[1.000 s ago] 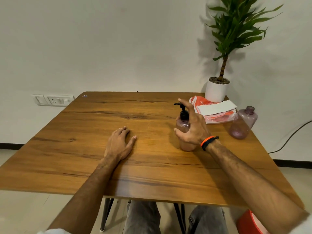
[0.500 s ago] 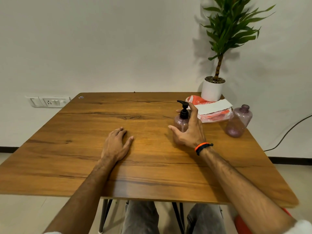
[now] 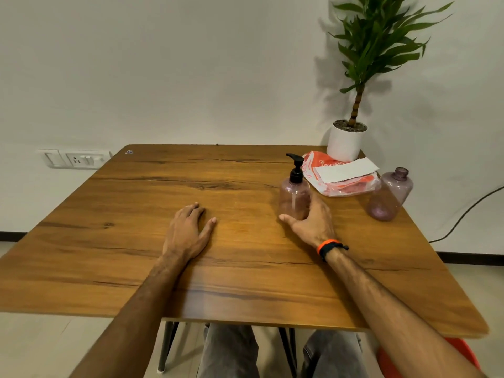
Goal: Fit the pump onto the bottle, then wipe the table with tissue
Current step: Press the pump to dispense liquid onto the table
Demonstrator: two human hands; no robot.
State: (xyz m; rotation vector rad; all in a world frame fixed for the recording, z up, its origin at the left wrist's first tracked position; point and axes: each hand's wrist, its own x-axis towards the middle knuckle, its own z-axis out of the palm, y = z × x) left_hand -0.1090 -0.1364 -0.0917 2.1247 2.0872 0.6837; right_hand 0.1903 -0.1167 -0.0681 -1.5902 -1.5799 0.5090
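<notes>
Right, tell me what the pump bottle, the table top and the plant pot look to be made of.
Pump bottle: see-through pink-tinted plastic, probably, with a glossy black pump. Table top: wood or wood-look laminate, going by the printed-looking grain and smooth sheen. Plant pot: plain matte white, ceramic or plastic; unclear.
</notes>
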